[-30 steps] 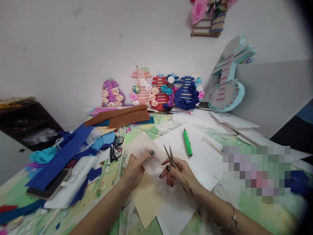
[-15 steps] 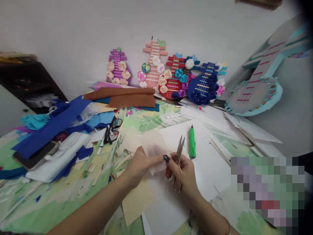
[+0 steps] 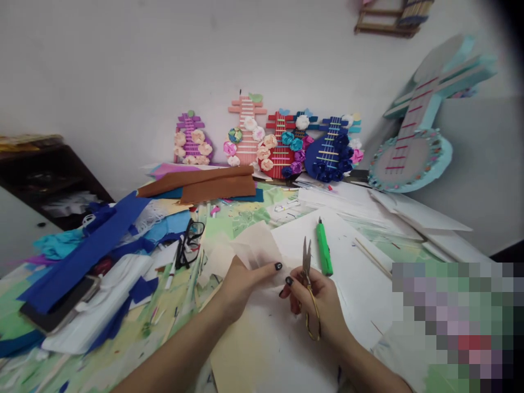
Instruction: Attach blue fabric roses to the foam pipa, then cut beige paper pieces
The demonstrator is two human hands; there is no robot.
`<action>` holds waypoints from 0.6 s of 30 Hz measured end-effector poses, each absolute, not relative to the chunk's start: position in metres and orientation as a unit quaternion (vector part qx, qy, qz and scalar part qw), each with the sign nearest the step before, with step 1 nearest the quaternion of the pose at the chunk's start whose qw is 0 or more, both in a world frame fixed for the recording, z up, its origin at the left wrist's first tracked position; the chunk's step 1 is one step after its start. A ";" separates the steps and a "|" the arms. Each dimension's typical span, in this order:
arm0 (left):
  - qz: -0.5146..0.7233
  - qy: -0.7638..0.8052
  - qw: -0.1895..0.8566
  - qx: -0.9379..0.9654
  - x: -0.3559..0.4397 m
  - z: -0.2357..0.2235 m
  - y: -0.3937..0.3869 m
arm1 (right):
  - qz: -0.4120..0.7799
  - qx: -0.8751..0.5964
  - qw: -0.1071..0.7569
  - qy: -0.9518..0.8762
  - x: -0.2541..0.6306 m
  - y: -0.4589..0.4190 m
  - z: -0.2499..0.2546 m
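Observation:
My left hand is closed on a thin, pale cream sheet of crepe paper, its thumb stretched across the top; the lower fingers are hidden. Just to the right, my right hand holds a pair of gold-handled scissors with the blades pointing away from me. The fingertips of the two hands are slightly apart. Beneath them lies a white board. A green utility knife rests on that board beyond my right hand.
Black glasses, blue paper strips and a phone lie at left. Brown crepe paper sits at the back. Decorated paper lutes lean against the wall, with a larger turquoise one at right. Thin sticks lie right.
My right hand has moved slightly right with the scissors, away from the left thumb, so the fingertips have separated. My left hand still holds the crepe paper. The view has tilted up a little.

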State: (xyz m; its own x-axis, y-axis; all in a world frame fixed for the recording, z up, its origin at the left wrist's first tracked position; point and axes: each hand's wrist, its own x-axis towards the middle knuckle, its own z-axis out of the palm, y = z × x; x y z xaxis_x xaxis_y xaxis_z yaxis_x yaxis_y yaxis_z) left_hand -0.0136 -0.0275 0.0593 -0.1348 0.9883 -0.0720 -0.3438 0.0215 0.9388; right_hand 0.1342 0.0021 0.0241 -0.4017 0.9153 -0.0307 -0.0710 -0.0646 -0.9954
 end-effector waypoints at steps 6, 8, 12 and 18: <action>0.607 0.447 0.558 0.347 -0.017 0.058 -0.027 | 0.626 -0.355 0.367 -0.590 0.139 0.002 0.022; 0.608 0.443 0.562 0.344 -0.017 0.059 -0.030 | 0.630 -0.344 0.359 -0.596 0.140 0.002 0.024; 0.621 0.450 0.552 0.327 -0.017 0.061 -0.033 | 0.645 -0.312 0.348 -0.604 0.143 -0.001 0.030; 0.663 0.433 0.534 0.298 -0.016 0.066 -0.036 | 0.665 -0.294 0.307 -0.614 0.145 -0.007 0.034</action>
State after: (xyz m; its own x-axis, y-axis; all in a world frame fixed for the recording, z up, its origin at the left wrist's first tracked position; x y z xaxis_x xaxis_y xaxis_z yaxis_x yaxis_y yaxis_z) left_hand -0.0155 -0.0360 0.0660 -0.2531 0.9651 -0.0677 -0.4497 -0.0554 0.8915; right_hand 0.1454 -0.0071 0.0337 -0.6389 0.7692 -0.0134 -0.0482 -0.0574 -0.9972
